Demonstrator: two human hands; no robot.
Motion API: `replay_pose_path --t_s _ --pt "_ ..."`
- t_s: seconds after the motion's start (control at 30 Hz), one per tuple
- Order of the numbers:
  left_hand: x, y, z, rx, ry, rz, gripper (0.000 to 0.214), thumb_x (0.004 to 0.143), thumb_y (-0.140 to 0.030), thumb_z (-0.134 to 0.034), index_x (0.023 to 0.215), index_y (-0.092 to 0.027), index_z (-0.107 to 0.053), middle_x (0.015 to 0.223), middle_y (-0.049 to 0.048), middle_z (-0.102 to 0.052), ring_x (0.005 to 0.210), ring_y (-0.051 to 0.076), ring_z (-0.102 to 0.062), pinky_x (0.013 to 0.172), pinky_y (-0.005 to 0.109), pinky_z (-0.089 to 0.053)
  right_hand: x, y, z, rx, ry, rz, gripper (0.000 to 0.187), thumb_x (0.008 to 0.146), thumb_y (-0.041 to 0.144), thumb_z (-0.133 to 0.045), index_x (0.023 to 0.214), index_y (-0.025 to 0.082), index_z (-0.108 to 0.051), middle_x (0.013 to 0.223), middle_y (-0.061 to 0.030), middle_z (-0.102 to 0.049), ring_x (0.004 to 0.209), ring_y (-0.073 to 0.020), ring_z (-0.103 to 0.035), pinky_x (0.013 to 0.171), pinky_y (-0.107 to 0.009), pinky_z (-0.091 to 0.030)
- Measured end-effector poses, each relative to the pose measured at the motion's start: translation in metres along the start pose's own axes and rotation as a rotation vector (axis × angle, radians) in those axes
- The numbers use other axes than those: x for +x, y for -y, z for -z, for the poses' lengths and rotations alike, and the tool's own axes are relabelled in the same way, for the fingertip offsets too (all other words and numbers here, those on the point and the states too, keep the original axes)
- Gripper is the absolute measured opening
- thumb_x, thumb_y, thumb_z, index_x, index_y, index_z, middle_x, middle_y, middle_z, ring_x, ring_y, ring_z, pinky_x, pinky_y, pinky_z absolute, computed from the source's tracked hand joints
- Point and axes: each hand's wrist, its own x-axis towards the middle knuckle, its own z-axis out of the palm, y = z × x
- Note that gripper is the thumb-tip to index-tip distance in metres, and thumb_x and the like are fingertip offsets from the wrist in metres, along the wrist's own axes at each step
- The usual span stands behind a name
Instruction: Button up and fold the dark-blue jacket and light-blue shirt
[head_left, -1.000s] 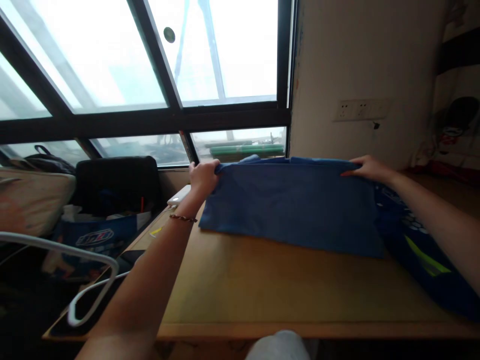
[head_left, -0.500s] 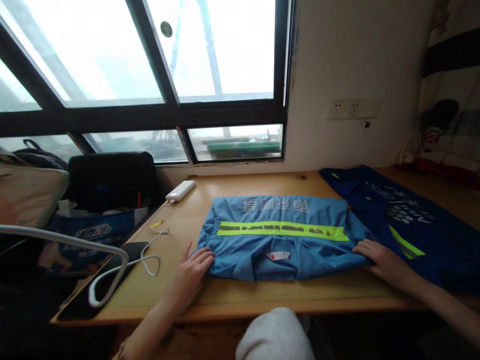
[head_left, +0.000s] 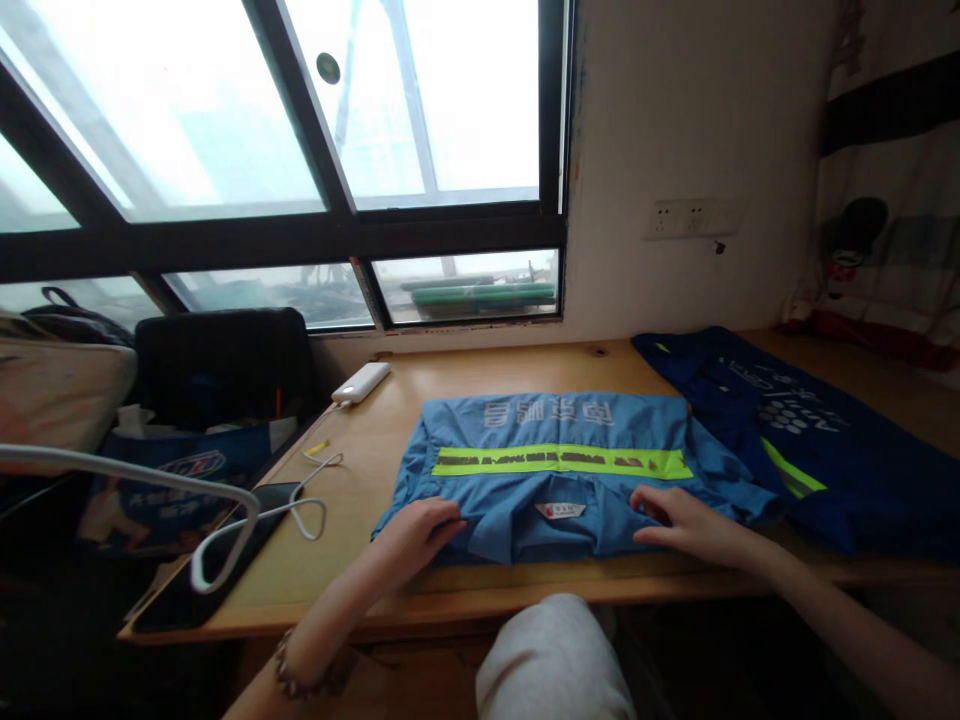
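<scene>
A light blue work jacket (head_left: 555, 500) lies spread on the table with its collar edge towards me. It has a yellow-green reflective band (head_left: 517, 459), pale lettering and a small white neck label (head_left: 560, 510). My left hand (head_left: 420, 530) is at the jacket's near left shoulder, fingers bent over the cloth and slightly apart from the thumb. On the other side, my right hand (head_left: 686, 525) reaches the near right shoulder beside the collar, its thumb and fingers parted around the cloth edge. The jacket's right sleeve spreads outward beyond that hand.
A dark blue garment (head_left: 847, 450) lies on the right of the wooden table (head_left: 480, 370). A white power bank (head_left: 361, 384) with a cable sits at the left, near a dark phone-like slab (head_left: 217, 570). A white curved tube (head_left: 150, 470) crosses the left foreground. Windows stand behind.
Both hands have left the jacket's outer sides and moved inward towards the collar. The right sleeve now lies further out to the right. The view has shifted slightly.
</scene>
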Motion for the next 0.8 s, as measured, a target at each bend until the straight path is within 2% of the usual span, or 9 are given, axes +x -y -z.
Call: replay_pose_path --t_s 0.07,0.2,0.27,0.37,0.43,0.53,0.6,0.7,0.8 --pt "0.009 0.000 0.002 0.048 -0.059 0.076 0.037 0.084 -0.044 -0.029 0.073 -0.020 -0.056 0.063 0.0008 -0.057 0.061 0.013 -0.052 0.058 0.022 -0.038 0.003 -0.008 0.005 0.046 -0.022 0.022 0.032 0.073 0.049 -0.051 0.077 0.017 -0.053 0.068 0.0002 -0.055 0.062 -0.0142 -0.049 0.055 -0.024 -0.037" --pt "0.030 -0.001 0.006 0.184 -0.187 0.238 0.039 0.085 -0.046 -0.025 0.086 -0.022 -0.056 0.068 0.0025 -0.060 0.064 0.016 -0.056 0.057 0.024 -0.036 0.009 -0.030 0.014 0.082 -0.220 -0.013 0.036 0.076 0.052 -0.044 0.076 0.017 -0.056 0.077 -0.0023 -0.058 0.073 -0.0180 -0.053 0.063 -0.027 -0.040" --pt "0.041 0.000 0.001 0.241 -0.130 0.306 0.037 0.084 -0.044 -0.028 0.085 -0.022 -0.057 0.072 0.0047 -0.061 0.069 0.018 -0.057 0.058 0.025 -0.037 0.012 -0.040 0.011 -0.007 -0.277 -0.085 0.038 0.076 0.053 -0.042 0.072 0.017 -0.055 0.072 -0.0029 -0.059 0.070 -0.0185 -0.054 0.062 -0.027 -0.040" --pt "0.047 0.000 -0.012 0.299 0.002 0.377 0.034 0.082 -0.043 -0.035 0.078 -0.018 -0.059 0.076 0.0087 -0.062 0.073 0.022 -0.059 0.061 0.028 -0.040 0.011 -0.045 0.001 -0.273 -0.351 -0.222 0.036 0.075 0.052 -0.044 0.070 0.018 -0.054 0.065 -0.0044 -0.058 0.065 -0.0204 -0.055 0.059 -0.029 -0.040" --pt "0.045 -0.006 -0.018 0.342 -0.056 0.383 0.034 0.082 -0.040 -0.035 0.083 -0.016 -0.059 0.079 0.0114 -0.062 0.077 0.024 -0.058 0.065 0.032 -0.042 0.008 -0.039 -0.005 -0.426 -0.406 -0.254 0.032 0.076 0.049 -0.045 0.074 0.019 -0.054 0.070 -0.0066 -0.060 0.068 -0.0226 -0.056 0.059 -0.032 -0.041" --pt "0.038 -0.028 -0.020 0.353 -0.287 0.189 0.035 0.085 -0.034 -0.030 0.102 -0.015 -0.055 0.102 0.0139 -0.058 0.098 0.024 -0.052 0.083 0.037 -0.039 0.002 -0.015 -0.007 -0.539 -0.530 -0.125 0.026 0.080 0.040 -0.043 0.090 0.020 -0.056 0.090 -0.0105 -0.060 0.087 -0.0259 -0.054 0.073 -0.037 -0.042" --pt "0.035 -0.046 -0.023 0.324 -0.352 -0.021 0.037 0.086 -0.034 -0.030 0.114 -0.019 -0.049 0.122 0.0110 -0.048 0.116 0.024 -0.039 0.096 0.041 -0.028 0.001 0.003 -0.009 -0.548 -0.567 0.040 0.030 0.083 0.034 -0.040 0.107 0.021 -0.052 0.108 -0.0102 -0.055 0.103 -0.0253 -0.048 0.087 -0.039 -0.037" --pt "0.039 -0.068 -0.035 0.278 -0.275 -0.178 0.043 0.085 -0.040 -0.032 0.125 -0.027 -0.038 0.134 0.0048 -0.035 0.126 0.024 -0.023 0.102 0.048 -0.017 0.004 0.020 -0.018 -0.523 -0.488 0.221 0.042 0.083 0.035 -0.039 0.124 0.025 -0.040 0.129 -0.0051 -0.040 0.119 -0.0243 -0.034 0.097 -0.041 -0.028" --pt "0.048 -0.078 -0.050 0.238 -0.187 -0.139 0.049 0.083 -0.047 -0.032 0.129 -0.033 -0.031 0.136 0.0020 -0.033 0.127 0.026 -0.021 0.100 0.050 -0.019 0.009 0.016 -0.033 -0.501 -0.406 0.194 0.052 0.081 0.043 -0.042 0.130 0.029 -0.031 0.137 -0.0028 -0.031 0.123 -0.0268 -0.028 0.097 -0.046 -0.027"
